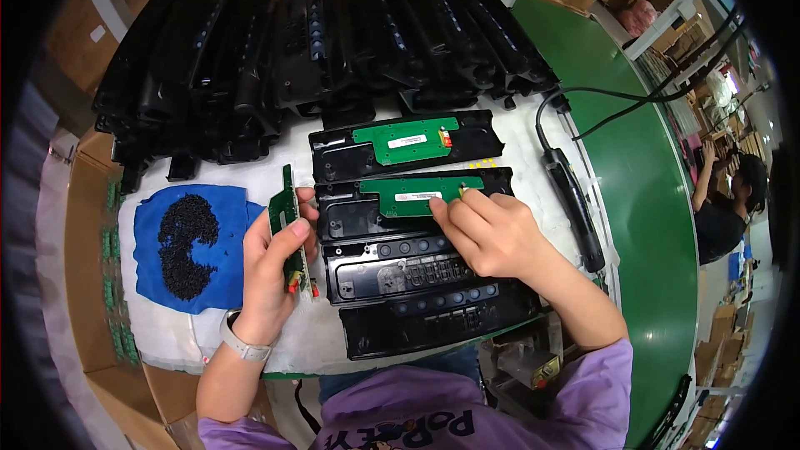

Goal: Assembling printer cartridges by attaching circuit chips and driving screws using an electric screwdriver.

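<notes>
- Left hand (271, 271): its grip is closed around a small stack of green circuit boards (289, 229), held upright above the counter (167, 329).
- Right hand (487, 233): fingertips press a green board (408, 194) into the second black housing (412, 200); no closed grip.
- Risk: uneven pressure could seat the board crooked.
- The held stack could slip from the left hand.

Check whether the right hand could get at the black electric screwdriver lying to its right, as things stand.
Probably yes. The right hand rests on the green circuit board in the second black housing, holding nothing, and the black electric screwdriver lies uncovered just beyond it on the white bench top; nothing sits between them.
</notes>
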Tool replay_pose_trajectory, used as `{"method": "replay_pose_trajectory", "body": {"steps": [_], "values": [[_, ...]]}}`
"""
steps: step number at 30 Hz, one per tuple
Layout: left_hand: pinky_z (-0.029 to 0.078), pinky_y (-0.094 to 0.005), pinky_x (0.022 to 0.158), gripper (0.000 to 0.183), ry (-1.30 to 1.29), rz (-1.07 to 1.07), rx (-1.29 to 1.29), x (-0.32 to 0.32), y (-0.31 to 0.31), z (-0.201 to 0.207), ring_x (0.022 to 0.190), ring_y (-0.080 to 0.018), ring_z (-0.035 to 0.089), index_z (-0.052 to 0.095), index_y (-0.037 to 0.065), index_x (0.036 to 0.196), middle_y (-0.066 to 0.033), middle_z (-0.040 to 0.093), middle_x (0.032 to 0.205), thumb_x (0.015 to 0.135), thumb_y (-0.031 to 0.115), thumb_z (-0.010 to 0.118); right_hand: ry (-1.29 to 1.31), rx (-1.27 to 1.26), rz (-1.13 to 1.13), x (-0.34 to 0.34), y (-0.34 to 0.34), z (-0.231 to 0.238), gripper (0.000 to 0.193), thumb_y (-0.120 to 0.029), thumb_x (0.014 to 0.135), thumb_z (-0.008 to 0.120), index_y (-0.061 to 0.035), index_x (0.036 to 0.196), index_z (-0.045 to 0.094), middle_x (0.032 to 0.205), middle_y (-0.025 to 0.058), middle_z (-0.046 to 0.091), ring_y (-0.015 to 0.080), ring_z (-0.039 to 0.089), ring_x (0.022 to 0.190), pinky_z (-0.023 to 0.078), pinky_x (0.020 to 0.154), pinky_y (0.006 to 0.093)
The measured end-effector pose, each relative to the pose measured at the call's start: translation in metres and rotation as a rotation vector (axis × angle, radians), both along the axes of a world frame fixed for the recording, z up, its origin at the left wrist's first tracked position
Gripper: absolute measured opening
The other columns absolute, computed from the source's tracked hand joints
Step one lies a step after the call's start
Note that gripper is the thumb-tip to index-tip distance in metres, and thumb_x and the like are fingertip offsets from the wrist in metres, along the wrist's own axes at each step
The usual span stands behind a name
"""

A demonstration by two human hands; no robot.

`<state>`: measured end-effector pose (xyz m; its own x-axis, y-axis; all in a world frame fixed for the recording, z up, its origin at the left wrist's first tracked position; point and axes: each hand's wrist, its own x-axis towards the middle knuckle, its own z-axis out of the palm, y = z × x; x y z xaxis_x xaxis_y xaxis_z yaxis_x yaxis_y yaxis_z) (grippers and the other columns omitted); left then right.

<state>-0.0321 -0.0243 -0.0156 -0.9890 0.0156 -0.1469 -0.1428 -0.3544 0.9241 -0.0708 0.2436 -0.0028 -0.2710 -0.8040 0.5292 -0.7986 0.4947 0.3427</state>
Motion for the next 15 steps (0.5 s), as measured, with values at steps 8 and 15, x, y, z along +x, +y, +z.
{"method": "replay_pose_trajectory", "body": {"steps": [8,15], "values": [[0.037,-0.0232,0.058,0.039,-0.057,-0.005,0.076,-0.004,-0.003,-0.003,0.065,-0.0076,0.047,0.053,-0.002,0.117,-0.0031,0.055,0.094,0.084,0.018,0.058,-0.082,0.061,0.024,-0.006,0.005,-0.008,0.028,-0.005,0.061,0.062,0.0058,0.086,0.065,0.073,0.0034,0.053,0.0137,0.054,0.068,0.036,0.042,0.021],[0.036,-0.0237,0.058,0.041,-0.059,-0.001,0.05,-0.007,-0.001,-0.003,0.065,-0.008,0.047,0.053,-0.003,0.117,-0.0034,0.055,0.094,0.084,0.02,0.057,-0.411,-0.086,-0.051,-0.02,0.003,-0.011,0.022,-0.013,0.068,0.073,-0.0013,0.086,0.066,0.071,0.002,0.051,0.0156,0.055,0.061,0.044,0.044,0.0278]]}}
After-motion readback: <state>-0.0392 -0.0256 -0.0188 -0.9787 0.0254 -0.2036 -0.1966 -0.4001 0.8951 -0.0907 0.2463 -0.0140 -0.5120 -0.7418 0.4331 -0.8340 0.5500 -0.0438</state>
